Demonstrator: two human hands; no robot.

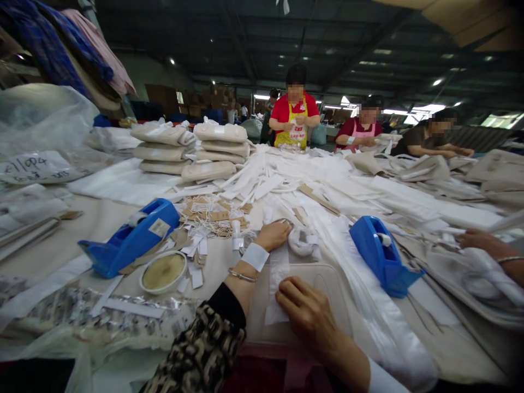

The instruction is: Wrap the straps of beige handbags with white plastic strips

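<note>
A beige bag (323, 278) lies flat in front of me, with a white strip (280, 267) running down its middle. My left hand (273, 236) is closed at the bag's top edge, over the strip's far end; what its fingertips hold is hidden. Beside it is a handle wrapped in white (301, 243). My right hand (307, 305) rests on the bag with curled fingers, its fingertips at the strip's right edge near the lower end. A white band is around each of my wrists.
Blue tape dispensers stand left (131, 237) and right (380, 256). A round tub (164, 271) and cardboard tags with strings (213, 213) lie left. Folded bags (221, 144) are stacked behind, near heaped white strips (262, 174). A co-worker's hand (483, 240) reaches in at right; others work across.
</note>
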